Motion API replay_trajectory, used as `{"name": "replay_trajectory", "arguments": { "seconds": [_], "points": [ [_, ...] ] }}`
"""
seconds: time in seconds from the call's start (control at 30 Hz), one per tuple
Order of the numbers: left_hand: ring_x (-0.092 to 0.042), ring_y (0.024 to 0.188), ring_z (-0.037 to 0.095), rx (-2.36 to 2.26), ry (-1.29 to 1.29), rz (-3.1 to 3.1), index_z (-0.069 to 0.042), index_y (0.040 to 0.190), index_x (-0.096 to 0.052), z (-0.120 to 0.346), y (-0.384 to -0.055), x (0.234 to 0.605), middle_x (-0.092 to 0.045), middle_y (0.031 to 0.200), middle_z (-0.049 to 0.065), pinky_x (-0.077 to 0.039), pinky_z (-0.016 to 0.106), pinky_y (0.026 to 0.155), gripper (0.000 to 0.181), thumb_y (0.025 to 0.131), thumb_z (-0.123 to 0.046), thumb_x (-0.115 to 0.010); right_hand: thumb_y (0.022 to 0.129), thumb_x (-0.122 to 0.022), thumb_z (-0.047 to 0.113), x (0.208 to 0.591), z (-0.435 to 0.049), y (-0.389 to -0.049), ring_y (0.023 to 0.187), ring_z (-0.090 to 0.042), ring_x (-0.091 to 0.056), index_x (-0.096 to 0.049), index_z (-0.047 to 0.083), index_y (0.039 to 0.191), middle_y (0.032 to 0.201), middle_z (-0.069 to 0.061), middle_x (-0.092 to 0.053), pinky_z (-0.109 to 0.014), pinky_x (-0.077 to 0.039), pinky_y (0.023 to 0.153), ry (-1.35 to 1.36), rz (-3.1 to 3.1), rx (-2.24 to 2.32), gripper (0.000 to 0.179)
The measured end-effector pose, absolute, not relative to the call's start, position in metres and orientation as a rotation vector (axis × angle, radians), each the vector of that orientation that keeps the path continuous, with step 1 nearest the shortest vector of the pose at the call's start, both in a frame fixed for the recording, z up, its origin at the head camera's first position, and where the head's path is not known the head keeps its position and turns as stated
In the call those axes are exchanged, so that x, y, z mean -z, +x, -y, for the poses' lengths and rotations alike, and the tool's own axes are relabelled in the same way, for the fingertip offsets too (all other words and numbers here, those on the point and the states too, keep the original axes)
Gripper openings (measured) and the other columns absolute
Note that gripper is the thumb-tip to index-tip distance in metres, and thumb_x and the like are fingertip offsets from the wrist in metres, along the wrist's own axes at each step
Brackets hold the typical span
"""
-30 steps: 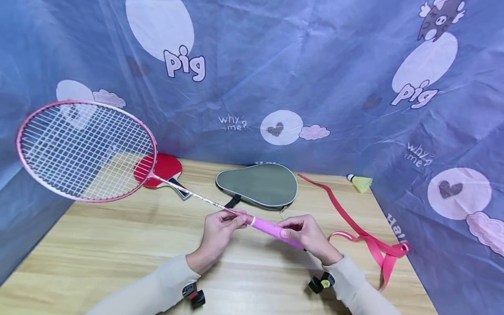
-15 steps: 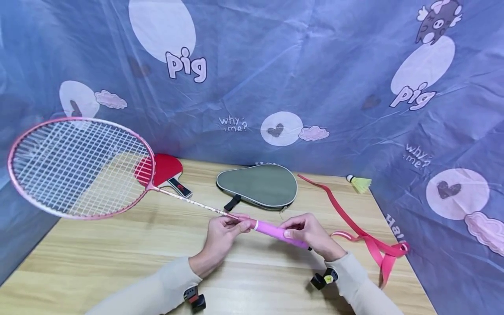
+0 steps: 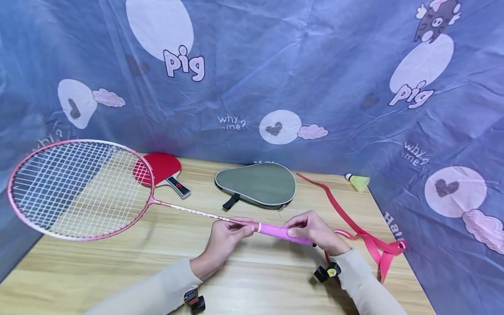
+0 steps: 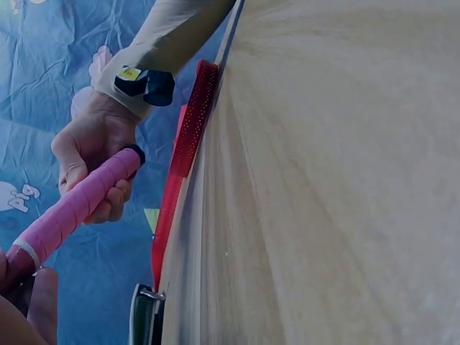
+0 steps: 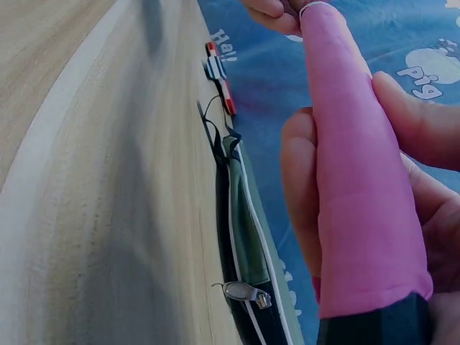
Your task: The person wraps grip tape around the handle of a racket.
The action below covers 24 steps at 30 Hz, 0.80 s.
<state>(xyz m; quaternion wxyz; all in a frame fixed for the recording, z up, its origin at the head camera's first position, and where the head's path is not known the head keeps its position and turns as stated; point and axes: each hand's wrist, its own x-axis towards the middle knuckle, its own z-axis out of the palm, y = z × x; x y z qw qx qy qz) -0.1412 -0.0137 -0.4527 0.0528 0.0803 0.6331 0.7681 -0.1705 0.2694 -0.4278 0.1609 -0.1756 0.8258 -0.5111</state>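
Note:
A badminton racket [image 3: 197,212] with a pink frame and white strings is held level above the table, its head out to the left. My left hand [image 3: 225,243] pinches it at the reddish cone just ahead of the white ring. Farther along, my right hand [image 3: 315,232] holds the pink wrapped handle [image 3: 277,231] between thumb and fingers. In the right wrist view, the handle [image 5: 363,165] shows smooth overlapping wrap and a black butt end [image 5: 377,323]. The left wrist view shows the right hand [image 4: 93,154] with its fingers round the grip near that end.
A red table tennis bat [image 3: 163,168] lies behind the racket head. Beyond the hands is a green bat case [image 3: 256,183] with a black strap. A loose red tape [image 3: 342,212] trails along the right side, near a yellow shuttlecock [image 3: 358,182]. Blue printed cloth [image 3: 236,87] hangs behind.
The racket's head has swung downward and slightly left, so the shaft lies flatter. Both hands have shifted a little to the right with it, keeping their holds.

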Motion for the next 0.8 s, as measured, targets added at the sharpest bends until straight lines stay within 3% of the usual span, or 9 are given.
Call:
{"name": "replay_trajectory", "arguments": {
  "seconds": [0.2, 0.57, 0.8],
  "points": [
    [-0.077, 0.081, 0.009, -2.336, 0.169, -1.929, 0.01, 0.107, -0.073, 0.013, -0.141, 0.455, -0.076, 0.103, 0.026, -0.062, 0.026, 0.081, 0.028, 0.084, -0.004, -0.079, 0.09, -0.073, 0.016, 0.426, -0.269, -0.172, 0.079, -0.006, -0.064, -0.078, 0.008, 0.106, 0.097, -0.006, -0.078, -0.021, -0.051, 0.07, -0.515, -2.412, 1.341, 0.018],
    [-0.078, 0.082, 0.016, -2.34, 0.123, -1.943, 0.008, 0.104, -0.074, 0.015, -0.138, 0.456, -0.077, 0.099, 0.024, -0.063, 0.027, 0.08, 0.026, 0.082, -0.004, -0.08, 0.091, -0.075, 0.018, 0.406, -0.287, -0.172, 0.094, -0.003, -0.072, -0.073, 0.0, 0.115, 0.107, -0.014, -0.078, -0.017, -0.056, 0.085, -0.472, -2.576, 1.367, 0.03],
    [-0.077, 0.081, 0.012, -2.348, 0.142, -1.931, 0.009, 0.105, -0.073, 0.014, -0.139, 0.454, -0.076, 0.101, 0.025, -0.063, 0.027, 0.08, 0.025, 0.083, -0.001, -0.079, 0.09, -0.077, 0.017, 0.401, -0.321, -0.169, 0.095, -0.003, -0.073, -0.072, 0.0, 0.118, 0.111, -0.022, -0.075, -0.016, -0.057, 0.083, -0.342, -2.659, 1.436, 0.033]
  ]
}}
